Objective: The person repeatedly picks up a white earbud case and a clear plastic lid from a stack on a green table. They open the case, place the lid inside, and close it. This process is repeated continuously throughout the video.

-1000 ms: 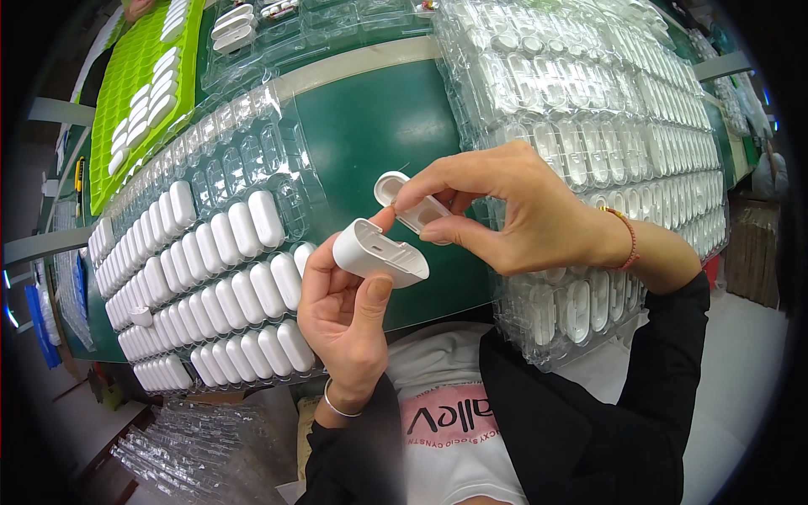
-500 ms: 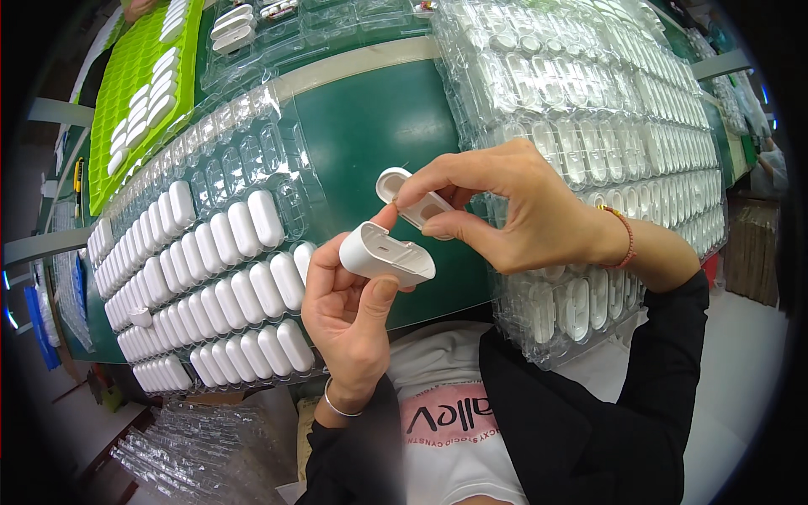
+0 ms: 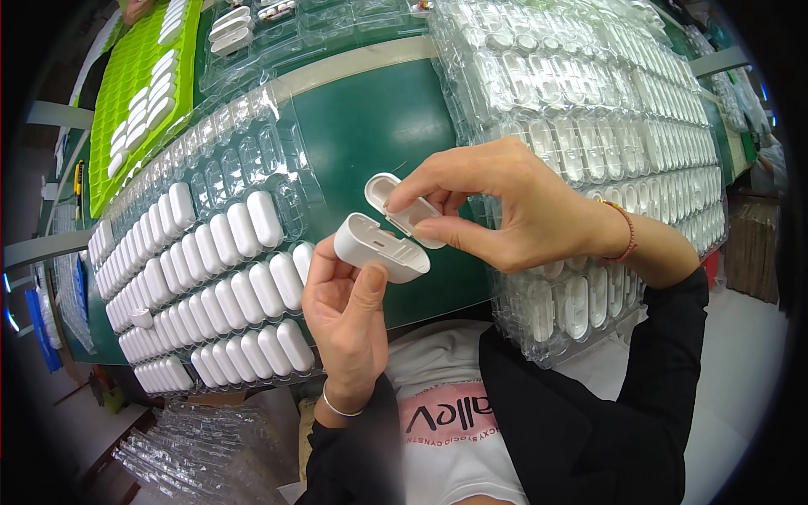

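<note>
My left hand [image 3: 349, 311] is closed round a white earbud case body [image 3: 374, 250], its hollow side tilted up and away from my palm. Just beyond it, my right hand [image 3: 497, 206] pinches a white oval case lid [image 3: 385, 187] between thumb and forefinger, with the lid's hollow inner side showing. Lid and body sit edge to edge along the body's far rim; whether they are joined there I cannot tell. My right fingers cover part of the lid.
At left a clear blister tray [image 3: 295, 215] carries rows of closed white cases [image 3: 244, 229]. Stacked clear trays [image 3: 539, 328] with hollow white parts stand at right. A lime-green mat [image 3: 114, 101] holds more white pieces. Beneath lies a green table top [image 3: 370, 109].
My right hand has brought the lid a little left and down against the case body. The body has tipped slightly, showing more of its inside. The trays are unchanged.
</note>
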`<state>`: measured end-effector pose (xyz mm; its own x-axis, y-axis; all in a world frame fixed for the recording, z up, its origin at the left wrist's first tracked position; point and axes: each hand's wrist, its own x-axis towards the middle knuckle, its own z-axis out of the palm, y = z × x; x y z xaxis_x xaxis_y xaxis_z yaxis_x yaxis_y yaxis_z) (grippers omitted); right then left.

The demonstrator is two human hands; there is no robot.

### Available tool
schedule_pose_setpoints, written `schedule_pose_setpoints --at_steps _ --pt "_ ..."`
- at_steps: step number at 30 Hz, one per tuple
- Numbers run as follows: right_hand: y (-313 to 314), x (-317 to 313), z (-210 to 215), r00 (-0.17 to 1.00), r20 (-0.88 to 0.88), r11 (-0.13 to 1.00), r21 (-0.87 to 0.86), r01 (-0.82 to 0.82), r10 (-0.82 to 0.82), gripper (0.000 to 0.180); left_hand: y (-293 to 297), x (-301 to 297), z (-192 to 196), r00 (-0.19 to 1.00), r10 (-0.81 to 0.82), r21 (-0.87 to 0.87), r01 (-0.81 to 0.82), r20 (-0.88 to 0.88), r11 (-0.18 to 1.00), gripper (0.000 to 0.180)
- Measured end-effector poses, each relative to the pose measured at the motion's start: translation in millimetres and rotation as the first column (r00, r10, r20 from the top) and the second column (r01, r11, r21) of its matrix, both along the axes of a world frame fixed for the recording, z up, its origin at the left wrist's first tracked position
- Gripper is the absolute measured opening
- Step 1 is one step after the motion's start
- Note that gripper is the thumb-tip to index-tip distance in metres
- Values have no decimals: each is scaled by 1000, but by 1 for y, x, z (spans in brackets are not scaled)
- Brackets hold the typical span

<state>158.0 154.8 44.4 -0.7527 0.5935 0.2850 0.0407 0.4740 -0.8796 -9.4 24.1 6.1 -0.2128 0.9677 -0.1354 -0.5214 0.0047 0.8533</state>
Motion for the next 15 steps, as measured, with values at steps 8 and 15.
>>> schedule_pose_setpoints --at_steps 8,15 --pt "-4 0 -2 999 5 997 71 43 -43 17 3 1 0 999 -38 -14 38 -21 999 52" --pt "-7 0 -3 998 -5 988 138 69 -69 17 5 7 7 997 47 -42 -44 58 998 41"
